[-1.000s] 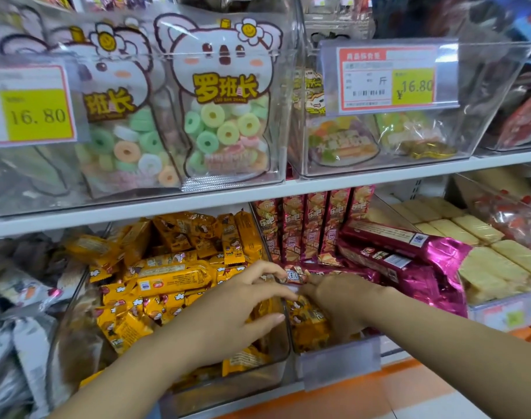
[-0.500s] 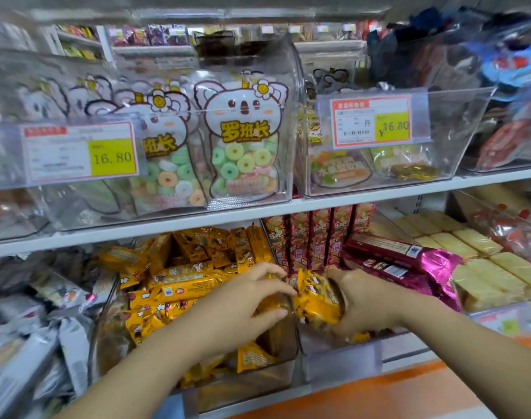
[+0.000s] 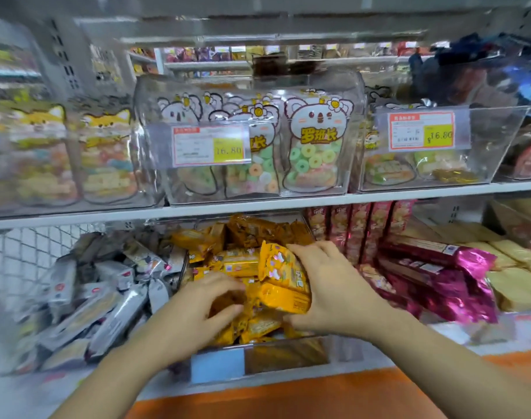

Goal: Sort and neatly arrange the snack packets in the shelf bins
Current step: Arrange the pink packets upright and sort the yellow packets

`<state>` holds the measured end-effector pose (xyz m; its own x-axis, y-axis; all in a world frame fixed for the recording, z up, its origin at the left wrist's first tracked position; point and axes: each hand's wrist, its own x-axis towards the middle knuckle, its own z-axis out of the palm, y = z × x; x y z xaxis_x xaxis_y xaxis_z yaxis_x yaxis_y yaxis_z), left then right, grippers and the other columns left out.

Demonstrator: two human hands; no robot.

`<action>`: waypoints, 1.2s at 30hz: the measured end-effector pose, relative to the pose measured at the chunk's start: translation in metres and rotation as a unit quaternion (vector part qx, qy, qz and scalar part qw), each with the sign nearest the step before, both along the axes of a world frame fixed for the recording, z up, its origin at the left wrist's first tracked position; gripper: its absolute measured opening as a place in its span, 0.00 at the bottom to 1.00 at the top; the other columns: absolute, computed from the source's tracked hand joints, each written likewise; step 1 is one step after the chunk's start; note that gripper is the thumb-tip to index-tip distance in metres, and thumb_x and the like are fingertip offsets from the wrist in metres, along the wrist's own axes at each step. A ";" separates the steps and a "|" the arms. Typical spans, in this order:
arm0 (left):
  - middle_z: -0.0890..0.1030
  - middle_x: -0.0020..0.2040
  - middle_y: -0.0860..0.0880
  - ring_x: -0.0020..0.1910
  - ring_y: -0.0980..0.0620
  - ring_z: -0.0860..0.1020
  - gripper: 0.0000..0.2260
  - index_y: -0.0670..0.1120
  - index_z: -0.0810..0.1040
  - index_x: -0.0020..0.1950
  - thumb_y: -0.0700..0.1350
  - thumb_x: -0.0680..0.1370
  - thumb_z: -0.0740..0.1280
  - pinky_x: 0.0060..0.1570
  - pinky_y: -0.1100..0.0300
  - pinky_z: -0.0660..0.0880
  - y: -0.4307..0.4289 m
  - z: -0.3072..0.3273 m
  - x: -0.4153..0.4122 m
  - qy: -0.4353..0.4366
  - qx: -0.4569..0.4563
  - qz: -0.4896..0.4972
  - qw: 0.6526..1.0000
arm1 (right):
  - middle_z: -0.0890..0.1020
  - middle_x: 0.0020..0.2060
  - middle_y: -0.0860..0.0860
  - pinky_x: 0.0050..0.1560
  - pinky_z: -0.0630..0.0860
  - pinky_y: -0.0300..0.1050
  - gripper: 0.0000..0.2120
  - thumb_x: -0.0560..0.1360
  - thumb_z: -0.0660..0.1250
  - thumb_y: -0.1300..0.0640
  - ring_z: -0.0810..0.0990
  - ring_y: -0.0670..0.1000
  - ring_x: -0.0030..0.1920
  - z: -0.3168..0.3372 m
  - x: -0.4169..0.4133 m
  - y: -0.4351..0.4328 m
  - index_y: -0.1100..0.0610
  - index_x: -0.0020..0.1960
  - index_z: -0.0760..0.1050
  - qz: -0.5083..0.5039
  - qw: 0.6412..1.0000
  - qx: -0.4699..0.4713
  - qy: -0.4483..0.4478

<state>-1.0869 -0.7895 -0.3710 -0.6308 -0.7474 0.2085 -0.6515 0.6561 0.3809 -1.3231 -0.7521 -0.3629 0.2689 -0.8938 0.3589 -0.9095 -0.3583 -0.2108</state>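
You face a white shelving unit [image 3: 258, 210] with two boards in view and an orange surface [image 3: 288, 397] along the near edge. More stocked shelves show far behind.

On the upper board, the middle clear bin [image 3: 353, 176] holds about four koala-faced candy bags [image 3: 315, 143] printed 罗班长 and filled with ring sweets. Left of it stand two fox-faced bags [image 3: 104, 152], which are blurred. Two price tags [image 3: 211, 146] hang on the bin fronts, and each reads 16.80 on yellow.

On the lower board, a heap of silver packets [image 3: 101, 297] lies at the left, too smeared to count. Five red cartons [image 3: 358, 228] stand upright at the far right. At least two magenta foil packs [image 3: 439, 279] lie nearer you, with pale wafer packs [image 3: 512, 264] beyond them to the right.

In the middle, a clear lower bin [image 3: 288, 355] is piled with yellow snack packets [image 3: 237, 261]. Your right hand [image 3: 327, 285] grips a bundle [image 3: 284, 282] of what looks like two of them, just above the pile, with thumb under and fingers over. Your left hand [image 3: 204, 309] curls onto the pile beside it. You cannot tell through the blur whether it grips one.
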 end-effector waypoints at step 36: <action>0.70 0.68 0.45 0.62 0.45 0.74 0.28 0.50 0.61 0.74 0.53 0.75 0.63 0.60 0.38 0.67 -0.002 -0.051 0.028 -0.098 -0.220 0.210 0.948 | 0.75 0.60 0.47 0.59 0.66 0.46 0.21 0.77 0.62 0.47 0.70 0.51 0.59 -0.024 0.080 -0.054 0.46 0.69 0.67 -0.026 0.998 -0.049 0.009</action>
